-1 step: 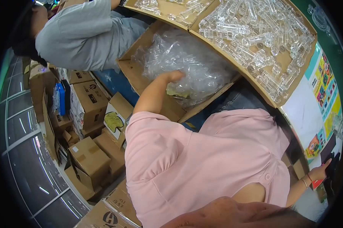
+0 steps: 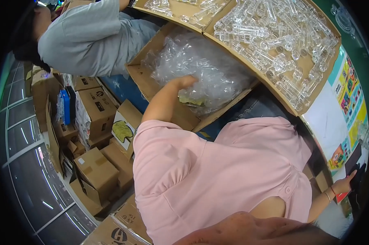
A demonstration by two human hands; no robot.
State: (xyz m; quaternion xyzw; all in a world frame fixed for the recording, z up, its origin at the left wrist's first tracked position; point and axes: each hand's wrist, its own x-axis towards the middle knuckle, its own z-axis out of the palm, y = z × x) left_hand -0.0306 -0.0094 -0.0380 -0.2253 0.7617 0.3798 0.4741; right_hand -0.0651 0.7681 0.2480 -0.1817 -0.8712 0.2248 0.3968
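My left hand (image 2: 187, 82) reaches into an open cardboard box (image 2: 152, 87) full of crumpled clear plastic bags (image 2: 213, 61). The fingers sink among the bags, so their grip is hidden. A yellow-green piece (image 2: 192, 100) shows beside the wrist under the plastic. At the far right edge my right hand (image 2: 342, 185), with a red band and a bracelet at the wrist, meets a dark thing (image 2: 358, 181) too dim to name. One finger is stretched toward it; the others are hidden. A red flat piece (image 2: 341, 197) lies just below this hand.
A shallow cardboard tray (image 2: 292, 107) holds many clear plastic tube-like parts (image 2: 270, 41); another tray (image 2: 180, 18) adjoins it. A colourful printed sheet (image 2: 344, 118) lies on the right. Another person in a grey shirt (image 2: 82, 36) is at upper left. Cardboard boxes (image 2: 96, 169) are stacked on the left.
My left arm and sleeve have shifted very slightly to the left. Everything else looks the same.
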